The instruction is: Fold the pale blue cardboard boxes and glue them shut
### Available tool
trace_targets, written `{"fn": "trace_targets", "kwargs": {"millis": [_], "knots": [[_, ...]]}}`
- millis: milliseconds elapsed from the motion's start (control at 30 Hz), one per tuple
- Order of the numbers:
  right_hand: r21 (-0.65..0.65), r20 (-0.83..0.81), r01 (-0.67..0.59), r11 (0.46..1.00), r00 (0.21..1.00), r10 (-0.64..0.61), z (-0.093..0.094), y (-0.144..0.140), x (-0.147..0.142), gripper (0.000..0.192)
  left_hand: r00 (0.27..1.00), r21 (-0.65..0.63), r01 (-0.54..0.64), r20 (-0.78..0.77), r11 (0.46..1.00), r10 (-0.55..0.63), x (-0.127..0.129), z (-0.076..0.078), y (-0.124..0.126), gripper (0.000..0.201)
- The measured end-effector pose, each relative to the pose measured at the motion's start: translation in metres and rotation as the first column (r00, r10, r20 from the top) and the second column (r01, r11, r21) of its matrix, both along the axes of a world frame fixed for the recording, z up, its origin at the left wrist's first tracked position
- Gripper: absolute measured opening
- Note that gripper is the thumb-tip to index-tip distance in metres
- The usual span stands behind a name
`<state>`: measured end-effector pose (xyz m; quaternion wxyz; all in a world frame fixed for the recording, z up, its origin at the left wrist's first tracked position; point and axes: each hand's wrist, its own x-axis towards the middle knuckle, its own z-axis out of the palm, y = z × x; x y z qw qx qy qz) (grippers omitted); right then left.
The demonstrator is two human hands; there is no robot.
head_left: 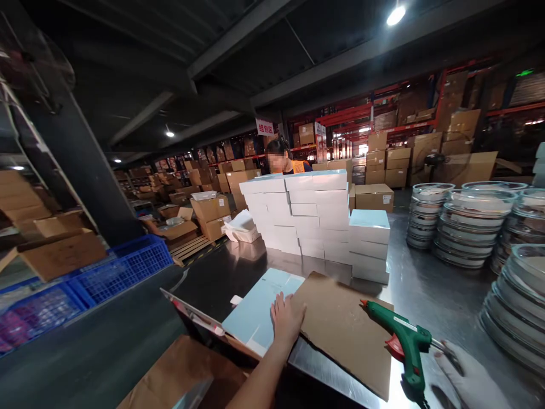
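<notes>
My left hand (287,321) lies on a pale blue flat box (259,304) with its fingers spread, the thumb side next to a brown cardboard sheet (340,324). A green hot glue gun (406,332) with a red trigger and an orange-red tip rests at the right part of the cardboard, tip pointing left. Just behind the gun's rear end is my right hand (470,378), in a white glove and blurred. Its fingers are closed around something dark and shiny, too unclear to name.
White boxes with pale blue tops (306,216) form a stacked wall across the metal table (409,284). Behind it is a person in an orange vest (300,166). Round clear-lidded containers (472,227) stand in stacks at right. An open carton (191,369) is front left, blue crates (123,272) beyond.
</notes>
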<state>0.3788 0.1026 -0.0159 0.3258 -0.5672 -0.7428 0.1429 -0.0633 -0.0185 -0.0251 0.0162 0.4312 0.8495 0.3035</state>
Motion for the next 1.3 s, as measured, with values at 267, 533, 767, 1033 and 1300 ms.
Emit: {"fn": "trace_targets", "kwargs": {"millis": [267, 533, 767, 1033, 1300], "knots": [[0.150, 0.107, -0.095, 0.984, 0.991, 0.080, -0.016, -0.064, -0.055, 0.055, 0.989, 0.074, 0.146, -0.023, 0.987, -0.145, -0.005, 0.010, -0.004, 0.030], [0.063, 0.266, 0.064, 0.996, 0.961, -0.078, 0.010, -0.057, -0.052, 0.055, 0.935, 0.100, 0.355, -0.020, 0.929, -0.355, 0.001, 0.008, -0.017, 0.029], [0.045, 0.339, 0.163, 0.986, 0.926, -0.168, 0.042, -0.036, -0.038, 0.056, 0.721, 0.050, 0.693, -0.072, 0.719, -0.689, 0.043, -0.004, -0.036, 0.033], [0.087, 0.345, 0.038, 0.996, 0.936, -0.066, 0.020, -0.040, -0.031, 0.052, 0.685, -0.018, 0.715, -0.183, 0.699, -0.705, 0.069, -0.014, -0.048, 0.043], [0.049, 0.332, -0.047, 0.998, 0.943, 0.028, 0.008, -0.034, -0.010, 0.058, 0.711, -0.009, 0.671, -0.279, 0.742, -0.646, 0.072, -0.021, -0.047, 0.046]]}}
